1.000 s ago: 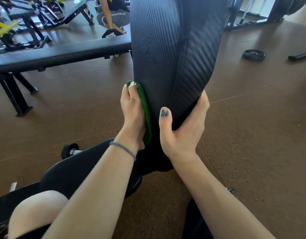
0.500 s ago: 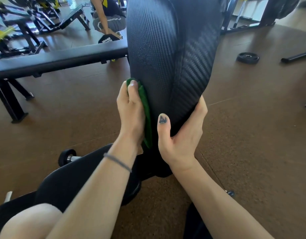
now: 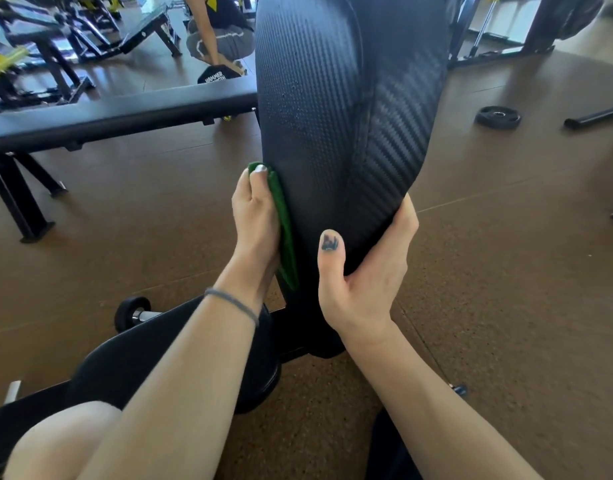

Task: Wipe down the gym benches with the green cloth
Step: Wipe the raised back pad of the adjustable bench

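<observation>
A black textured backrest pad [image 3: 319,109] of an adjustable gym bench stands raised in front of me, with the bench's seat pad [image 3: 132,365] low at the left. My left hand [image 3: 255,216] presses the green cloth [image 3: 284,233] flat against the pad's left edge; only a narrow strip of cloth shows beside my fingers. My right hand [image 3: 364,282] grips the pad's lower right edge, thumb on the front face and fingers wrapped behind.
A flat black bench [image 3: 118,114] stands across the left on dark legs. Behind it a person [image 3: 222,32] crouches on the floor. A weight plate [image 3: 498,116] and a black bar [image 3: 596,116] lie on the brown floor at right. Gym machines fill the far left.
My left hand with the cloth has shifted slightly up the pad's left edge. My right hand keeps the same grip. The view has drifted a little.
</observation>
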### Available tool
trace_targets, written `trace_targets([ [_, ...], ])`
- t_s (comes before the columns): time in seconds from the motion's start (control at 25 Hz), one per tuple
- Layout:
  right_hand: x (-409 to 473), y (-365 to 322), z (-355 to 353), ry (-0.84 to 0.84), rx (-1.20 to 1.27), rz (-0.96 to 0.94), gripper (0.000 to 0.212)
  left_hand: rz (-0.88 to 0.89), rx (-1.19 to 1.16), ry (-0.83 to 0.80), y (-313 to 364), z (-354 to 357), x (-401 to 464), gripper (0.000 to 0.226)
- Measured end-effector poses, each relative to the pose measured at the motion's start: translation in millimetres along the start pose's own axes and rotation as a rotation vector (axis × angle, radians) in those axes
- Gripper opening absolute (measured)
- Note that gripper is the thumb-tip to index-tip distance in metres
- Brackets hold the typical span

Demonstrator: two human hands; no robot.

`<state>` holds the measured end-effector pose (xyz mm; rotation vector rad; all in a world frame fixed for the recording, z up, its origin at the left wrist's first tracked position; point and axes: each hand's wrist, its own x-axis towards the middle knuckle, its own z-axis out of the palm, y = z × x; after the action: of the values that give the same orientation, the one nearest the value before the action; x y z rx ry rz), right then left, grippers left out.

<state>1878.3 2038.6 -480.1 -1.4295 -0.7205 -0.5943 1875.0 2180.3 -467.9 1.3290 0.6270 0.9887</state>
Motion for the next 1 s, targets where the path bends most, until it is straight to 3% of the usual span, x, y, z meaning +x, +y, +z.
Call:
trace_targets([
  [0.12,-1.6,1.9,1.7,0.009,-0.001,-0.004,0.078,0.274,-0.040,-0.076,38.1,14.7,-3.7,0.033],
  [0.2,-1.1,3.6,2.2,0.008,-0.027,-0.007,0.080,0.328,0.034,-0.036,50.6,18.6,32.7,0.031],
  [0.32,-2.6,4.9,2.6,0.016,-0.065,-0.010,0.085,0.064,0.104,0.032,3.7,0.5,81.2,0.026],
  [0.44,-0.4,3.2,4.8,0.024,-0.083,-0.023,0.086,-0.236,0.256,0.025,-103.0,-40.3,42.6,0.029],
  [0.52,-0.9,2.3,4.5,0.026,-0.084,-0.037,0.085,-0.605,0.157,0.031,-157.3,-60.4,-19.6,0.043],
  [0.56,-1.8,1.4,3.6,0.026,-0.078,-0.036,0.085,-0.727,0.075,0.036,-164.9,-62.0,-43.8,0.049],
  [0.6,-1.9,1.9,3.5,0.027,-0.071,-0.031,0.084,-0.740,0.025,0.039,-161.2,-57.6,-55.1,0.046],
  [0.68,-3.9,2.2,3.0,0.023,-0.051,-0.017,0.084,-0.559,0.049,0.086,-122.6,-42.7,-46.0,0.030],
  [0.72,-4.1,1.7,2.7,0.028,-0.041,-0.017,0.084,-0.387,0.056,0.068,-89.5,-33.1,-27.5,0.026],
  [0.8,-4.7,1.8,2.7,0.029,-0.040,-0.008,0.083,-0.024,0.044,0.031,-23.3,-11.6,13.1,0.034],
  [0.84,-4.5,1.0,3.4,0.022,-0.042,0.000,0.083,0.057,0.022,0.019,0.2,-3.9,28.1,0.036],
  [0.92,-1.4,-0.3,4.3,0.017,-0.044,0.007,0.085,0.107,0.029,0.042,16.5,5.6,39.4,0.037],
  [1.0,-0.5,-1.9,2.5,0.017,-0.023,0.007,0.087,0.025,0.057,0.062,4.1,2.5,24.3,0.038],
])
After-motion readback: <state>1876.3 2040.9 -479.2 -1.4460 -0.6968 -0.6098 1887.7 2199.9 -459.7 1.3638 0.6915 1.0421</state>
